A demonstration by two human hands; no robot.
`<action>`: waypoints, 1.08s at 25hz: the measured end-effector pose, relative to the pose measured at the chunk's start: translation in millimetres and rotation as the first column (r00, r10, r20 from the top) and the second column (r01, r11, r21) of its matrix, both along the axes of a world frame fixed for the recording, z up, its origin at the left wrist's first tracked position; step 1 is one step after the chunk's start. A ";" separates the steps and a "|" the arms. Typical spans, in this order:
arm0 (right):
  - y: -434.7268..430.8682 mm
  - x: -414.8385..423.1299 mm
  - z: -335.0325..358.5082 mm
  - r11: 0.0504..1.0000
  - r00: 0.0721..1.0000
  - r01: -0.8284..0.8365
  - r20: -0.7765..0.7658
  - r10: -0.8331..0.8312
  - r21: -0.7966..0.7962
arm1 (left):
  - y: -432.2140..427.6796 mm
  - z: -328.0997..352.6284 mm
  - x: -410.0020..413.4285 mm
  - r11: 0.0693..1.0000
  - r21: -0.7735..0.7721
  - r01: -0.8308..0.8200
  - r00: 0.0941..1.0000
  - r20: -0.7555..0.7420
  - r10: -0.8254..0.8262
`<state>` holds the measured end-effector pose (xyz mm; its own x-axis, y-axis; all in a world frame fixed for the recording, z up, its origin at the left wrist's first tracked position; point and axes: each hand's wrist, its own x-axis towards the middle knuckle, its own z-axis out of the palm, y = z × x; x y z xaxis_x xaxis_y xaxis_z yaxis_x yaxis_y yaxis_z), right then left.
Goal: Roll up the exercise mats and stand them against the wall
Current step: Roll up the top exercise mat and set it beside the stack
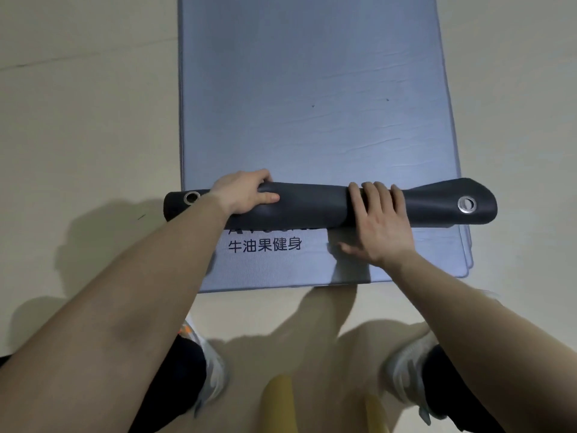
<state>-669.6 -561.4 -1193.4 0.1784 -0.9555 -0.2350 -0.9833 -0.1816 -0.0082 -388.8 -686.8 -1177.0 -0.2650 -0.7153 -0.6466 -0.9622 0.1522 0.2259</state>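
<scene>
A grey-blue exercise mat (312, 89) lies flat on the floor, stretching away from me, with several mat edges stacked at its near right corner. Across it lies a dark mat roll (312, 204) with a metal eyelet at each end. My left hand (243, 192) grips the roll left of centre, fingers curled over its far side. My right hand (381, 223) presses flat on the roll right of centre, thumb resting on the flat mat. The roll's right end is looser and wider than the left. Black printed characters (265, 245) show just below the roll.
Pale beige floor (78, 120) surrounds the mat on both sides. My two feet in light shoes (406, 379) stand just short of the mat's near edge (281, 287). A yellowish blurred object (278, 401) hangs between my legs at the bottom.
</scene>
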 end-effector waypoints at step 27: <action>-13.7 8.2 33.6 0.975 1.000 -0.020 0.002 0.020 0.220 | 53.1 35.4 0.6 0.988 -0.097 -0.117 0.987 -0.124 0.105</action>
<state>-661.4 -575.1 -1159.9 0.1970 -0.8766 -0.4390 -0.9795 -0.1953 -0.0496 -388.2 -633.8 -1141.6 -0.2506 -0.8061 -0.5361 -0.9417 0.0746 0.3280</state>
